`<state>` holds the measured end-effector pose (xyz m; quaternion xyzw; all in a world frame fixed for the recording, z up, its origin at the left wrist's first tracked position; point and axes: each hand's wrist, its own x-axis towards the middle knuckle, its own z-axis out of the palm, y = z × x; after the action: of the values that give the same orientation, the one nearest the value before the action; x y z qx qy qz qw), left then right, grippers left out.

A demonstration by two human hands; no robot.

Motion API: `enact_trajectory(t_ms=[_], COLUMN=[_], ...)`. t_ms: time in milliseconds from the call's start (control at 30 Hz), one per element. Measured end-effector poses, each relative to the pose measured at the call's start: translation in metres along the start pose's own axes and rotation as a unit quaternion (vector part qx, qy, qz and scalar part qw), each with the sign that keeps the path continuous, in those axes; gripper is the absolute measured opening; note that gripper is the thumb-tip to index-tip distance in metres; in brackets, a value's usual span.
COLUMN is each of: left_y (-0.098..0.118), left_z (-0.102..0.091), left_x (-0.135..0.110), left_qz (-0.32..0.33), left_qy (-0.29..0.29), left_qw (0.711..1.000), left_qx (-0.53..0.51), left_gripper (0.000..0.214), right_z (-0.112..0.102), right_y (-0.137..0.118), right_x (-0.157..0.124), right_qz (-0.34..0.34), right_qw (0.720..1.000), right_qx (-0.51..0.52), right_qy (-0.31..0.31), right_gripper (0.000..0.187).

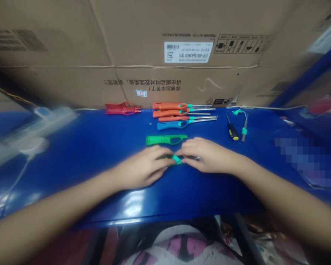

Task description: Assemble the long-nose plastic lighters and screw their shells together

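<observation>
Near the middle of the blue table, both hands meet over a partly assembled green lighter (177,159) with a teal piece showing between the fingertips. My left hand (145,167) is closed on its left part, fingers covering most of it. My right hand (206,155) pinches the right side, where a bit of metal tube (197,158) sticks out under the fingers. What each fingertip presses on is hidden. Just beyond the hands lies a loose green casing half (161,140) with a trigger opening.
Behind lie several orange lighters (171,112), a blue lighter (171,126) and red casing pieces (123,109). A black-yellow screwdriver (233,131) and a metal tube with teal parts (244,130) are at right. A power strip (52,119) stands left; a cardboard wall (143,40) closes the back.
</observation>
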<state>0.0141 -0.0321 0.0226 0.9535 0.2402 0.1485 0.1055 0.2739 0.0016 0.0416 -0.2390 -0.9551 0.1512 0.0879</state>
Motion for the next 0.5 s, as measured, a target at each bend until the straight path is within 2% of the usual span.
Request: enact_trajectory(t_ms=[167,367,500], left_y=[0.001,0.001,0.000], left_z=[0.000,-0.001,0.001], left_x=[0.001,0.000,-0.001], left_qz=[0.000,-0.001,0.001], left_qy=[0.011,0.011,0.018], left_qw=[1.000,1.000,1.000], left_qx=[-0.004,-0.005,-0.008], left_gripper=[0.036,0.037,0.036], right_z=[0.000,-0.010,-0.012], right_y=[-0.001,0.001,0.004], right_x=[0.000,-0.006,-0.008], right_qz=[-0.002,-0.011,-0.001], right_qw=[1.000,1.000,1.000], right_qx=[-0.006,0.005,-0.008], right_qy=[-0.002,-0.007,-0.001], right_gripper=[0.024,0.029,0.022])
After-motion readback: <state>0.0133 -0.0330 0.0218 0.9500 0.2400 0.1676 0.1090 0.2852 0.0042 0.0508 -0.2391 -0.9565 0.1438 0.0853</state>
